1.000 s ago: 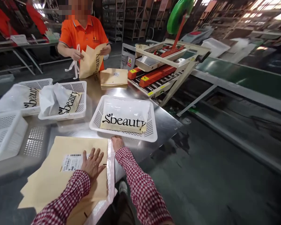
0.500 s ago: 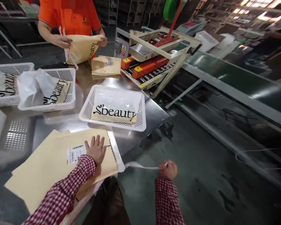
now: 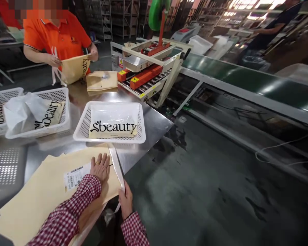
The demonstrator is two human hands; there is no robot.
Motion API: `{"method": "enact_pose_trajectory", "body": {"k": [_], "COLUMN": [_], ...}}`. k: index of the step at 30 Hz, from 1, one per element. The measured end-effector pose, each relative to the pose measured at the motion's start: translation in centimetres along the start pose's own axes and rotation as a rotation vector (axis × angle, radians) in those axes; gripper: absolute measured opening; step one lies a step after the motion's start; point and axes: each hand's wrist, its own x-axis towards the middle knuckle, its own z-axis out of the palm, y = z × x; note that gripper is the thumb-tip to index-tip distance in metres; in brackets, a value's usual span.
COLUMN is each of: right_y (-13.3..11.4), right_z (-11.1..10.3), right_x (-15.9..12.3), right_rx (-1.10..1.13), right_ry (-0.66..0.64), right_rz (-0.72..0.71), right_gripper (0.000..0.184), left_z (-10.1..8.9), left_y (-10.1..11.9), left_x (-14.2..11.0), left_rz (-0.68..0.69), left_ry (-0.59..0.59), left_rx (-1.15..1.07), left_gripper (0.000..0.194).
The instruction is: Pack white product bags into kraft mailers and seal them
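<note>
My left hand [image 3: 100,167] lies flat with fingers spread on a tan padded envelope [image 3: 51,191] that carries a white barcode label [image 3: 74,176]. The envelope tops a stack of several such envelopes at the near table edge. My right hand [image 3: 125,201] is closed on the lower end of the envelope's raised white flap [image 3: 115,164], just off the table edge. Right in front of the envelope stands a white perforated basket [image 3: 85,123] holding a plastic-wrapped bag printed "Sbeauty" [image 3: 113,127].
Steel table [image 3: 154,124] with more white baskets [image 3: 63,112] of "Sbeauty" bags at left. A person in an orange shirt [image 3: 56,37] handles a tan envelope across the table. A tape-sealing machine [image 3: 146,68] and green conveyor [image 3: 246,82] stand right; a cord [image 3: 277,150] lies on the floor.
My right hand, which had pulled a white strip away to the right, has come back to the envelope and now grips its flap. My left hand stays pressed on the envelope.
</note>
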Motion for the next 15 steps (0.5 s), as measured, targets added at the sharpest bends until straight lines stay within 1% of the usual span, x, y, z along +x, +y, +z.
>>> {"method": "enact_pose_trajectory", "body": {"k": [3,5,7,8,10,11,13,15], "right_y": [-1.0,-1.4,-1.8,-2.0,-2.4,-2.5,-2.6,-2.3], "right_z": [-1.3,-1.9,-2.1,-2.2,-2.2,-2.2,-2.3,-3.0], "right_x": [-0.1,0.0,0.1,0.1,0.2,0.2,0.1,-0.2], "right_rx": [-0.206,-0.344,-0.477,-0.550,-0.704,-0.775,-0.873,-0.913], "right_ry": [-0.031,-0.107,-0.174,-0.201,-0.242,-0.255,-0.278,-0.295], "right_rz": [-0.202,-0.311,-0.394,-0.424,-0.460,-0.463,-0.456,-0.456], "right_gripper": [0.045,0.048,0.052,0.055,0.059,0.062,0.068,0.069], "left_z": [0.0,0.0,0.1,0.1,-0.1,-0.2,-0.7,-1.1], "left_y": [-0.2,-0.3,-0.2,0.0,0.4,0.6,0.7,0.4], "left_x": [0.1,0.2,0.5,0.6,0.9,1.1,1.5,2.2], "left_rz": [0.000,-0.012,-0.055,-0.084,-0.140,-0.149,-0.125,-0.084], "left_ry": [0.008,0.008,-0.018,-0.023,0.008,0.032,0.058,0.030], "left_rx": [-0.020,-0.049,-0.084,-0.103,-0.115,-0.100,-0.044,-0.020], "left_gripper": [0.057,0.058,0.065,0.070,0.080,0.080,0.075,0.075]}}
